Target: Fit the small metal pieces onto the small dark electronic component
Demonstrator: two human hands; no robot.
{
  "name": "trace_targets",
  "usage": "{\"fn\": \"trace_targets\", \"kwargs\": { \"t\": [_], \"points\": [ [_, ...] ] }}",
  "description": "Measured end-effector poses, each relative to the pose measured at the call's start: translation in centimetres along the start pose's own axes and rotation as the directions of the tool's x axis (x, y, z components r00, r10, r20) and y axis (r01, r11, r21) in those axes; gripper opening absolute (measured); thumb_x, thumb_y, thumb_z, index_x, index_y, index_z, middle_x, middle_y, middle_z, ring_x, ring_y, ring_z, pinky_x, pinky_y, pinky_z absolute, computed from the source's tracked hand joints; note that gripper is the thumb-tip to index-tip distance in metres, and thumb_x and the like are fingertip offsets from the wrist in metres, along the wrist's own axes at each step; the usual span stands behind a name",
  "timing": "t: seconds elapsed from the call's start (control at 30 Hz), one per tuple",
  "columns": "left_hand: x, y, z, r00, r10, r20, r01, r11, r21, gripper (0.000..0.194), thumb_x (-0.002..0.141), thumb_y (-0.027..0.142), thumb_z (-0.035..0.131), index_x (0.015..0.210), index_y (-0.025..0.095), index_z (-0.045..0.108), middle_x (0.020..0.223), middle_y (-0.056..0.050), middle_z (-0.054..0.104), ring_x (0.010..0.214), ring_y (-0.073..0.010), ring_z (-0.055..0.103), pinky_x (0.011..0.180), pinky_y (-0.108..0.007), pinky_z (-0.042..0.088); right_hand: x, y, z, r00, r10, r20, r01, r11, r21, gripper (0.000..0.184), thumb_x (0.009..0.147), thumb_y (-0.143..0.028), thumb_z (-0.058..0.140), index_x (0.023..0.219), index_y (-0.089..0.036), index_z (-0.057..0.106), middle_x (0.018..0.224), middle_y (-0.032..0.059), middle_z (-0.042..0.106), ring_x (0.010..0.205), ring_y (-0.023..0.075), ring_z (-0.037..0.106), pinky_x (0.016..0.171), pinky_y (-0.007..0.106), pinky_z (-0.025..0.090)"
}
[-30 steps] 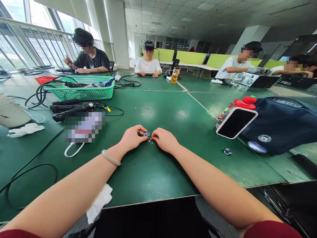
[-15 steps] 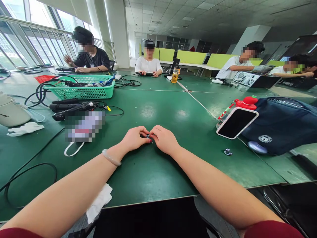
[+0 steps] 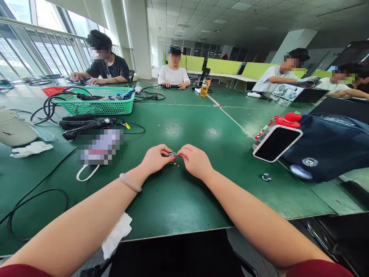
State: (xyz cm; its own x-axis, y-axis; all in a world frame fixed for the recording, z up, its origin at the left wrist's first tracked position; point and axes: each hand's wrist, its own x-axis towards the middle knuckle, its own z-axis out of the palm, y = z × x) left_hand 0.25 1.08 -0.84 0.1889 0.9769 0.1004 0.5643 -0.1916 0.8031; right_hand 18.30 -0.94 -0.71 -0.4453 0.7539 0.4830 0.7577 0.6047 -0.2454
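My left hand point(image 3: 155, 159) pinches a small, flat, grey-and-white patterned piece point(image 3: 172, 154), perhaps a circuit board, between thumb and fingers just above the green table. To its right, my right hand point(image 3: 196, 159) has its thumb and fingertips closed together close to the piece's edge. Whether those fingertips touch the piece or hold something tiny cannot be made out. Below the fingertips, a small short item point(image 3: 176, 164) with dark and white parts lies on the table.
On the right are a propped phone point(image 3: 277, 143), a dark blue bag point(image 3: 331, 148) and a small shiny object point(image 3: 266, 177). A green basket point(image 3: 100, 111), black handheld devices point(image 3: 86, 126) and cables are at left. Several co-workers sit around the table point(image 3: 184, 123).
My right hand has shifted slightly right, away from my left hand. More of the small piece shows between them, and the short item on the table has come into view.
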Motion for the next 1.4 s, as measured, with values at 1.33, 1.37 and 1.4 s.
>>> {"fn": "trace_targets", "kwargs": {
  "t": [1.33, 1.37, 1.4],
  "points": [
    [-0.2, 0.8, 0.4, 0.992, 0.035, 0.121, 0.046, 0.791, -0.611, 0.029, 0.059, 0.033, 0.074, 0.077, 0.014, 0.06, 0.076, -0.004, 0.069, 0.077, -0.015, 0.063, 0.081, -0.033, 0.046, 0.4, 0.2, 0.5, 0.958, 0.233, -0.17, -0.098, 0.816, 0.57, 0.015, 0.078, -0.033, 0.056, 0.076, -0.02, 0.064, 0.07, -0.0012, 0.054, 0.052, 0.0078, 0.039, 0.054, 0.022, 0.037],
    [-0.2, 0.8, 0.4, 0.991, 0.045, 0.128, 0.047, 0.77, -0.637, 0.029, 0.06, 0.033, 0.074, 0.077, 0.014, 0.06, 0.077, -0.004, 0.069, 0.078, -0.0149, 0.063, 0.083, -0.033, 0.045, 0.3, 0.1, 0.1, 0.963, 0.184, -0.195, -0.064, 0.864, 0.499, 0.015, 0.08, -0.032, 0.055, 0.078, -0.021, 0.065, 0.073, -0.0004, 0.055, 0.055, 0.0083, 0.042, 0.057, 0.022, 0.038],
    [-0.2, 0.8, 0.3, 0.99, 0.056, 0.129, 0.043, 0.753, -0.657, 0.028, 0.061, 0.033, 0.074, 0.077, 0.014, 0.06, 0.078, -0.003, 0.069, 0.078, -0.0148, 0.064, 0.084, -0.033, 0.044, 0.2, 0.0, -0.2, 0.968, 0.139, -0.207, -0.036, 0.899, 0.437, 0.016, 0.082, -0.031, 0.053, 0.08, -0.022, 0.066, 0.076, 0.0005, 0.057, 0.059, 0.0091, 0.045, 0.06, 0.023, 0.04]
  ]
}}
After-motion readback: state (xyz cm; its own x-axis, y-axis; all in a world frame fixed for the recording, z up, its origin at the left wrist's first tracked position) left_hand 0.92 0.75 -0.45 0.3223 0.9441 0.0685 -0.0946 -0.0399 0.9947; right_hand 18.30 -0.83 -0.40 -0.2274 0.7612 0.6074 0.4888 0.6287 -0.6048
